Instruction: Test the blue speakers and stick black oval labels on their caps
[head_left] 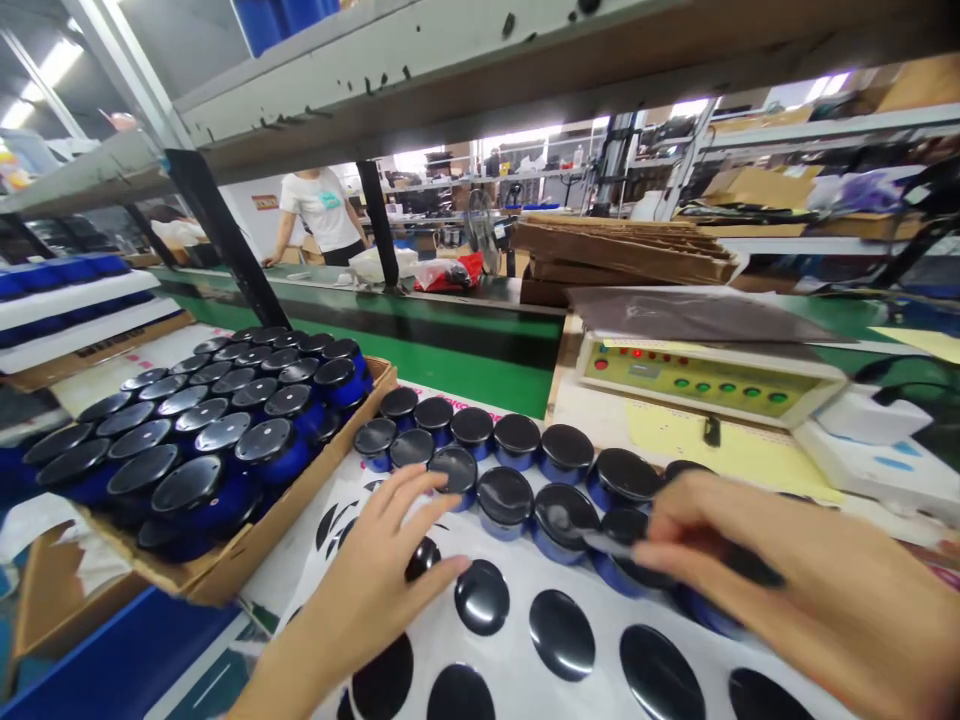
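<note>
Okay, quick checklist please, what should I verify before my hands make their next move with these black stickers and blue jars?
1. Left hand free to grip: ok, fingers spread, resting on the sticker sheet beside one black sticker.
2. Right hand grip: cannot tell, it is blurred; it seems to pinch something thin and dark over the loose jars.
3. Stickers left on the sheet: ok, several black discs show.
4. Loose jars upright in rows: ok.
5. Which loose jars already carry a sticker: cannot tell, all lids look black.
6. Cardboard tray at left: ok, full of jars, apart from both hands.
</note>
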